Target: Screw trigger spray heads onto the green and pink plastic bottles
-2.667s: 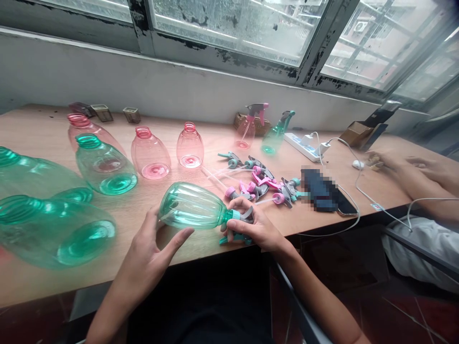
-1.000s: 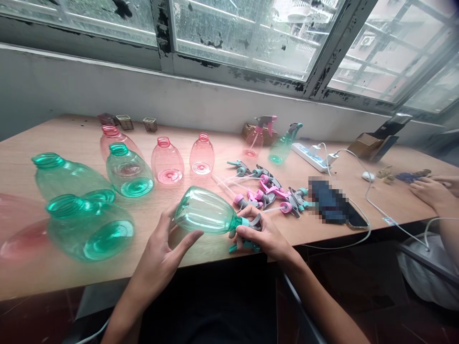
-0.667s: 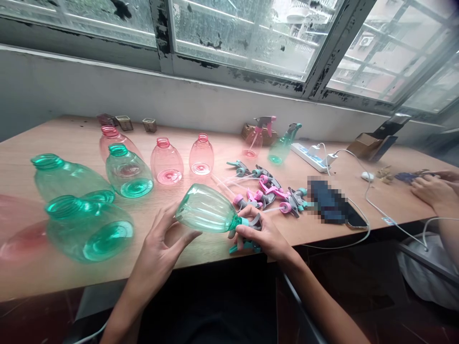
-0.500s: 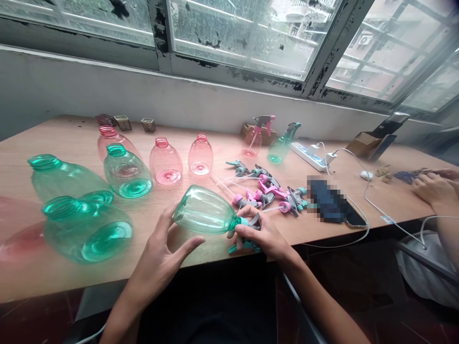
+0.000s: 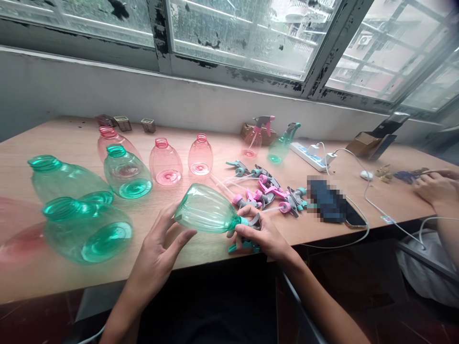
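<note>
A translucent green spray bottle (image 5: 208, 210) lies on its side in the air above the table's front edge, its base to the left. My left hand (image 5: 159, 246) curves around the base, with the thumb along the underside and the fingers partly hidden behind it. At the neck, my right hand (image 5: 260, 231) is closed on the grey and teal trigger head (image 5: 251, 220). Another teal trigger piece (image 5: 236, 247) shows just below my right hand. Behind it, several pink, grey and teal spray heads (image 5: 267, 188) with clear tubes lie in a pile.
Open-necked green bottles (image 5: 127, 174) and pink bottles (image 5: 166, 162) stand to the left. Two assembled spray bottles (image 5: 253, 141) are at the back. A power strip (image 5: 308, 155), a phone (image 5: 355, 216) and cables lie to the right. Another person's hands (image 5: 435, 188) work at the far right.
My left hand has shifted slightly at the base, its thumb moving left and up towards the bottle. The bottle has tipped a little upward; my right hand stays at its neck.
</note>
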`<action>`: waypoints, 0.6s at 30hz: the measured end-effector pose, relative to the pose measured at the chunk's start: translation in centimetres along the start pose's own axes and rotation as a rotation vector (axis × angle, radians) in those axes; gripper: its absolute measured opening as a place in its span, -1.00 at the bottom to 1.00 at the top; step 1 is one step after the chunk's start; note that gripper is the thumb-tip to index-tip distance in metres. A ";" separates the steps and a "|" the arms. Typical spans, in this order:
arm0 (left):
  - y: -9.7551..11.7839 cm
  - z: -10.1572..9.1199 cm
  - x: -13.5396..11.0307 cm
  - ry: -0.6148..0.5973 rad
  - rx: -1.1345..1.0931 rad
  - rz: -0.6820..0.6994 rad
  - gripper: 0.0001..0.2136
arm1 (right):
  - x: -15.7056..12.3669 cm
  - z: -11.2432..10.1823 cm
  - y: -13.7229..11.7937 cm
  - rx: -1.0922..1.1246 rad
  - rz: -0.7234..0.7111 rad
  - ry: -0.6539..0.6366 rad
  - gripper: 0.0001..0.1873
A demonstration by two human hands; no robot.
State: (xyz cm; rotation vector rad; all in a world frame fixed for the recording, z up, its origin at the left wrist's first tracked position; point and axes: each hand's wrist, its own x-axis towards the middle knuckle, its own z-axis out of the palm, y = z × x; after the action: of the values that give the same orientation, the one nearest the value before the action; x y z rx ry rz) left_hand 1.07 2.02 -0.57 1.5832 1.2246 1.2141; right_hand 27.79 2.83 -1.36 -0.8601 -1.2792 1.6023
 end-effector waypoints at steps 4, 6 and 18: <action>0.1 0.0 0.0 -0.008 -0.060 -0.041 -0.42 | -0.1 0.0 -0.1 0.013 -0.003 0.006 -0.60; 0.1 0.0 -0.1 -0.023 -0.087 -0.054 -0.41 | -0.1 0.1 -0.1 0.004 -0.018 0.019 -0.62; 0.1 0.2 0.0 -0.006 -0.037 -0.034 -0.45 | 0.0 0.0 -0.2 -0.011 -0.021 0.031 -0.59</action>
State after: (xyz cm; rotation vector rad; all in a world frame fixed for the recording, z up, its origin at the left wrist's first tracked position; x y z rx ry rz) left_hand 1.32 1.96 -0.54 1.5326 1.2134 1.2032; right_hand 27.80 2.84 -1.17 -0.8727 -1.2725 1.5605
